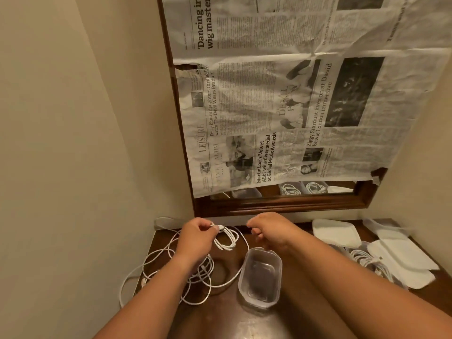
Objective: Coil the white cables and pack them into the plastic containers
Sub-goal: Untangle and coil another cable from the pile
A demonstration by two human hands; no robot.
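The left hand (197, 237) pinches the small coil (227, 239) of white cable between thumb and fingertips at its top, with the loops hanging free below, above the back of the dark table (300, 289). The right hand (271, 232) hovers just beside it with its fingers curled, and I cannot tell whether it has hold of a strand. The grip catches only one point of the coil, so the loops could spring apart or slide out as it is carried, more so if the trailing strand that curves down past the coil pulls on it. That strand appears to run toward the loose cables (171, 270), which lie in a tangled heap at the left edge of the table. A tug there could drag part of the heap along or off the edge. The empty container (279, 267) is clear plastic, stands just in front of the hands and looks light. A forearm or the dragging cable could probably knock it askew. Nothing is in it. To the right, near the table's far side, other clear containers (341, 248) hold coiled white cables (364, 260) and are partly hidden under white lids (403, 263). One more lid (336, 232) lies flat behind them. How many containers stand there I cannot tell.
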